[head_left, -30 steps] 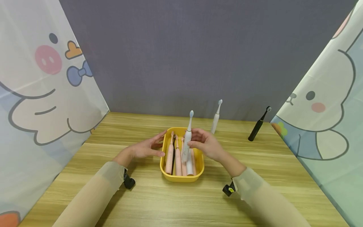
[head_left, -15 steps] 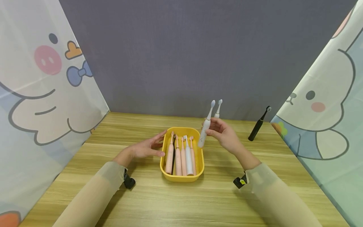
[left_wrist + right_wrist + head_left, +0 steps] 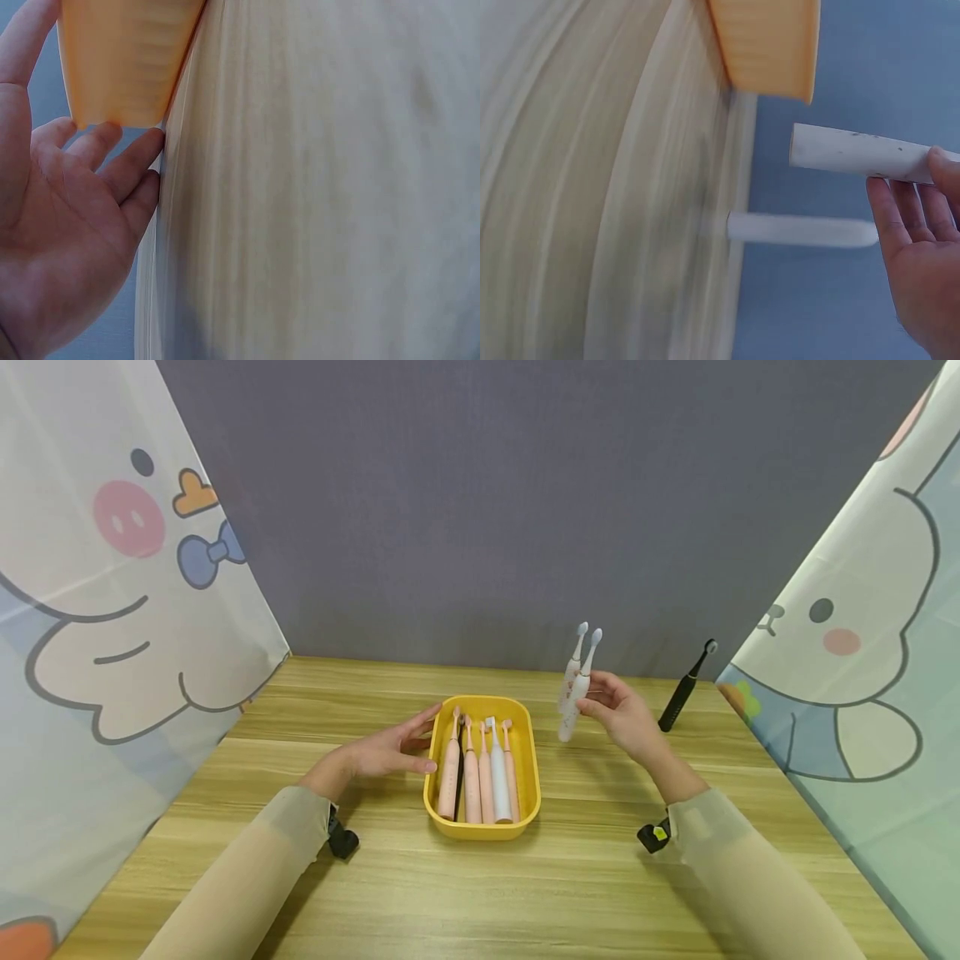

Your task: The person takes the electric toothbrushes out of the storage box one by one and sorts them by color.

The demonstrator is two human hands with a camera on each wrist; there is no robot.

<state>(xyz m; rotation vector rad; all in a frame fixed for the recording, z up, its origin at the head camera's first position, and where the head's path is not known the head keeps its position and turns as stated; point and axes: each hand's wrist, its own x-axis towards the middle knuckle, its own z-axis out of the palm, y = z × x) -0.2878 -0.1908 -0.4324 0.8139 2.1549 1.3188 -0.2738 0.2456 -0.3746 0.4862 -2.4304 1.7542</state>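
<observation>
Toothbrushes (image 3: 485, 785) are laid side by side in the yellow tray (image 3: 482, 832) on the worktop (image 3: 465, 902), its left wall touched by the left hand (image 3: 386, 752), fingers loosely spread. Farther right, a white toothbrush (image 3: 577, 696) is pinched by the right hand (image 3: 622, 714), the nearer one; its long axis is almost upright, bristles up. Just behind, another white toothbrush (image 3: 572, 672) is partly hidden; a black toothbrush (image 3: 681, 697) is stood farther right. Only in the right wrist view is the held base clearly shown lifted, with a gap between both white handles.
</observation>
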